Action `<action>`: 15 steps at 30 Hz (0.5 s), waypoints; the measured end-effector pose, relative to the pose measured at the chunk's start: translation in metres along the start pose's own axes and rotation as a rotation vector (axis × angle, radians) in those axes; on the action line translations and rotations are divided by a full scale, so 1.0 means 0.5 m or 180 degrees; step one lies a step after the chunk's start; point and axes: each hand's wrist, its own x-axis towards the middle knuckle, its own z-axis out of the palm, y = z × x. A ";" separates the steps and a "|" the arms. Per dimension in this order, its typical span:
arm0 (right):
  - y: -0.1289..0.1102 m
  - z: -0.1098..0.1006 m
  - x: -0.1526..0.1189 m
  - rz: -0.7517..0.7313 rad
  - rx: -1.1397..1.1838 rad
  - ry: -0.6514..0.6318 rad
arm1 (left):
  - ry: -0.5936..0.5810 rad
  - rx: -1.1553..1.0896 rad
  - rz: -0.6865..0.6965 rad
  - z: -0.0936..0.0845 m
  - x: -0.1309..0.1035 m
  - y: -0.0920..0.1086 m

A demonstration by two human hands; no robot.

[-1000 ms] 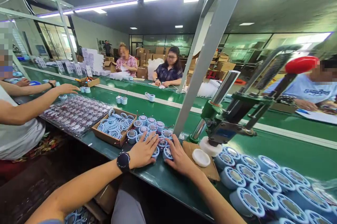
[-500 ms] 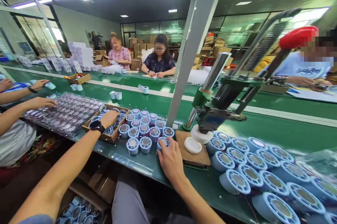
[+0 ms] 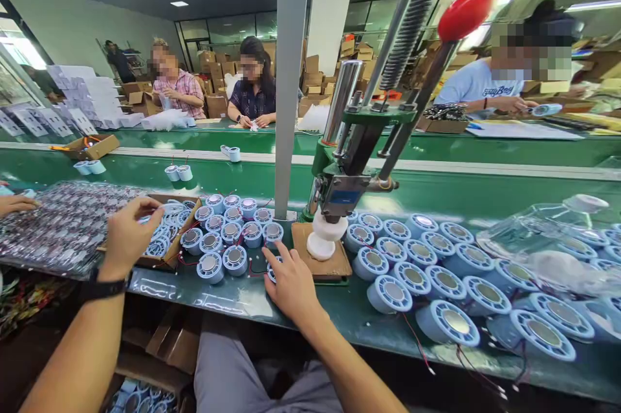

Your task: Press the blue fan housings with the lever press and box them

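Observation:
My left hand (image 3: 133,232) is raised at the near side of a cardboard box (image 3: 180,246) of blue plastic rings (image 3: 158,246). Its thumb and fingers pinch what looks like a pale blue ring (image 3: 173,208), partly blurred. My right hand (image 3: 294,283) curls over a blue round housing (image 3: 270,272) standing on the green bench, most of it hidden under the fingers. More such housings (image 3: 211,265), each with a grey metal disc on top and thin red and black wires, stand grouped between the box and my right hand.
A green hand press (image 3: 347,186) with a red knob (image 3: 466,11) stands right of my hand, white pads (image 3: 320,246) beneath its ram. Many blue housings (image 3: 446,283) and a clear plastic bag (image 3: 538,232) lie further right. A grey post (image 3: 290,89) rises behind. Co-workers sit opposite; another's hand (image 3: 17,204) is far left.
My left hand has lifted from the box of rings, fingers pinched. My right hand stays on the same housing. The view has swung to the right.

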 end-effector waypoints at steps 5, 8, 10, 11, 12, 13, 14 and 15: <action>-0.002 -0.025 0.010 0.0137 -0.0079 -0.0297 | 0.0152 -0.0797 0.0831 -0.002 -0.217 0.125; 0.010 -0.012 -0.038 0.0238 0.0107 -0.0011 | 0.0085 -0.1055 0.1137 0.057 -0.328 0.183; 0.026 -0.003 -0.085 0.0197 0.0307 0.0205 | 0.0042 -0.1116 0.1049 0.111 -0.370 0.206; 0.037 -0.001 -0.110 0.0142 0.0403 0.0312 | -0.0041 -0.1113 0.1003 0.137 -0.381 0.213; 0.050 -0.002 -0.134 0.0079 0.0495 0.0406 | -0.0173 -0.1101 0.0996 0.161 -0.387 0.218; 0.064 -0.006 -0.157 0.0017 0.0589 0.0476 | -0.0364 -0.1079 0.1033 0.180 -0.387 0.221; 0.079 -0.013 -0.176 -0.0041 0.0694 0.0518 | -0.0599 -0.1047 0.1104 0.195 -0.384 0.223; 0.093 -0.022 -0.192 -0.0106 0.0821 0.0525 | -0.0877 -0.0994 0.1185 0.204 -0.378 0.224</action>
